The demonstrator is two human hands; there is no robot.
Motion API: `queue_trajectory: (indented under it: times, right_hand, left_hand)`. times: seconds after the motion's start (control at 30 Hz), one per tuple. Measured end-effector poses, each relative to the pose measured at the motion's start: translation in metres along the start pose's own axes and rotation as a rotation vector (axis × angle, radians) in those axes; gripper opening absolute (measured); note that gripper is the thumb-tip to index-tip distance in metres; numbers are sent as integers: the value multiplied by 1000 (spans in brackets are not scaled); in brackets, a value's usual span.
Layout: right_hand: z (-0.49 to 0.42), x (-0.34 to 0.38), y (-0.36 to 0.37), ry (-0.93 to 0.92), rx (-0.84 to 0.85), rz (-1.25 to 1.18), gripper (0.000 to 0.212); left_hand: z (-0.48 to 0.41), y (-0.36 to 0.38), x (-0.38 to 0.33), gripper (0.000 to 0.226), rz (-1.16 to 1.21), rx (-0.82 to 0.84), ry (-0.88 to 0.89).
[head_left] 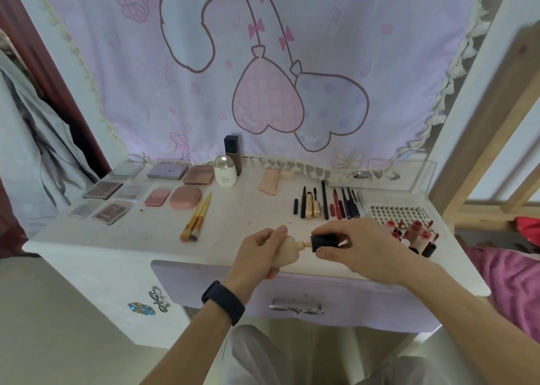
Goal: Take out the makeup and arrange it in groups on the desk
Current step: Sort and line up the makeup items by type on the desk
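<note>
A beige foundation bottle [285, 254] is gripped in the left hand [260, 253], fingers curled round its body, just above the front edge of the desk [233, 209]. Its black cap [324, 242] is pinched by the right hand [365, 247], the bottle's thin neck exposed between body and cap; whether the cap is off cannot be told. Eyeshadow palettes [117, 193] are laid out at far left, two pink compacts [185, 197] beside them, two makeup brushes [197, 219] nearer the middle. A white bottle [225, 170] and a dark bottle [232, 146] are stood at the back. Pencils and mascaras [330, 203] are lined up at right, lip glosses [415, 235] clustered at the right front corner.
</note>
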State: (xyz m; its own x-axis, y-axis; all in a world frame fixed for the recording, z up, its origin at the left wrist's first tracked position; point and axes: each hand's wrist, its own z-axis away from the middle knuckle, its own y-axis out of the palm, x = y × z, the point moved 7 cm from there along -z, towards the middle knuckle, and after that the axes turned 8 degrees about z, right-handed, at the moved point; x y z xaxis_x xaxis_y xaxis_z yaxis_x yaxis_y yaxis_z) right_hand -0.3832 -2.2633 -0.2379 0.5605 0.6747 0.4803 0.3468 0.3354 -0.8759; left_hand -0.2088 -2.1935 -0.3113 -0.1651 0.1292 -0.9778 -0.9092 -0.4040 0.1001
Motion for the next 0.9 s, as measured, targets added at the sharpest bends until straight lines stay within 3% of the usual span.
queue_trajectory:
  times: [0.17, 0.4, 0.9]
  right_hand:
    - [3, 6, -8, -72, -99, 40, 18]
    - [6, 5, -18, -57, -154, 95, 34]
    - [4, -12, -23, 66, -258, -113, 33]
  left_hand:
    - [-2, 1, 1, 41, 144, 52, -41]
    - [-6, 3, -2, 39, 205, 68, -36]
    - [-21, -14, -8, 46, 370, 88, -32]
